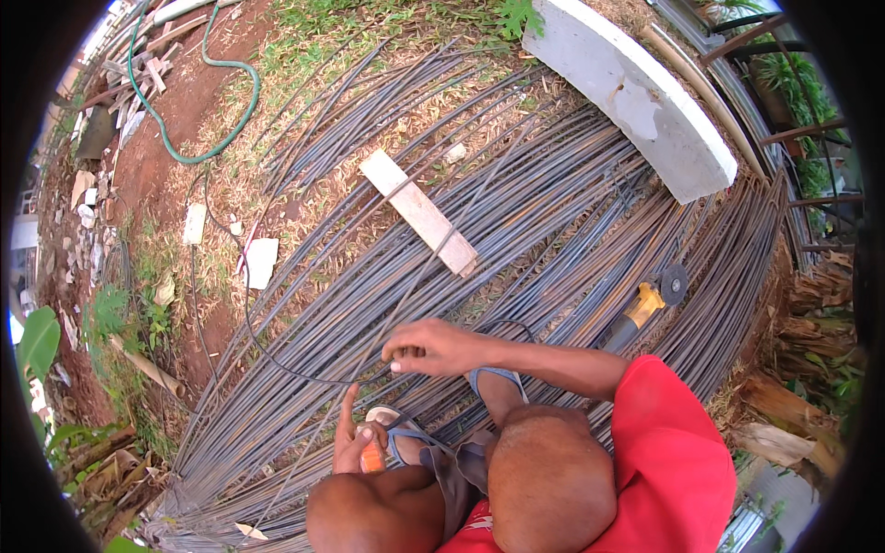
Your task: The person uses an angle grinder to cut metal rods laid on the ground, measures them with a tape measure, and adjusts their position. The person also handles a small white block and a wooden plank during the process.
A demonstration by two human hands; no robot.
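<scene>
Single steel rod (406, 297) noted lying crosswise over a bed of rods (369, 269), its lower run beside the left hand (355, 441). Small orange object (371, 458) held in the left hand, gripped between thumb and bent fingers, index finger extended; its kind cannot be told. Right hand (431, 348) loosely curled just beside the rod, thumb parted from the fingers; whether the rod is touched, or anything pinched, cannot be told. Rod judged stiff over short spans but whippy over its length, awkward rather than very heavy, hardly fragile, its surface probably rough enough for bare skin; best grasped at two well-separated points, near the middle for balance. Orange object judged light and rigid, best kept by its sides. Rod's long axis set from lower left to upper right, steeper than the bed, crossing the wooden board (406, 198); its far end cannot be picked out. Orange object's longer side pointed roughly away from the body.
</scene>
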